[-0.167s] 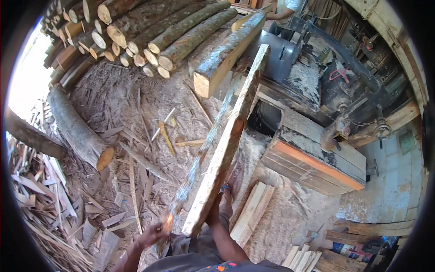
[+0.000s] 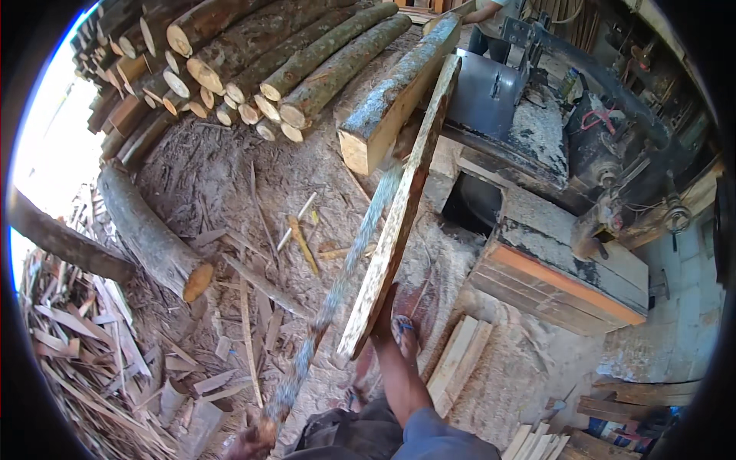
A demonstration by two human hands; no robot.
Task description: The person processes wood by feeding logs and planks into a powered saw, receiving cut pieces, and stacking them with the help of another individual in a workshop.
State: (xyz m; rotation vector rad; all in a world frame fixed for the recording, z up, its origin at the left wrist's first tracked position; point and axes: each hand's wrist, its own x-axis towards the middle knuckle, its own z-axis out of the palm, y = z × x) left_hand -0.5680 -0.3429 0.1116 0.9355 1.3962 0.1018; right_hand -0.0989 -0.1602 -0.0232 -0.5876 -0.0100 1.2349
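Left hand (image 2: 250,442) lower, strip (image 2: 328,308) in grip

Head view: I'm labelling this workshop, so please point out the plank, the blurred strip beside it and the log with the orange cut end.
Plank (image 2: 391,230): head view, middle of its pale face.
Blurred strip (image 2: 329,303): head view, about halfway along it.
Log (image 2: 149,230): head view, middle of its barked side.

Board (image 2: 400,207) in right hand (image 2: 382,320): wood, pale face rough-sawn, matt; edge dark brown. Strip (image 2: 326,307) at left hand (image 2: 249,445): wood, rough mottled bark, blurred. Beyond grip: squared beam (image 2: 402,84), sawn end smoother, top coarse grey bark; plate (image 2: 481,88), smooth glossy dark metal. Beyond grip, leftward: logs (image 2: 337,78), rough matt bark. Below grip: ground (image 2: 207,172), loose matt sawdust.
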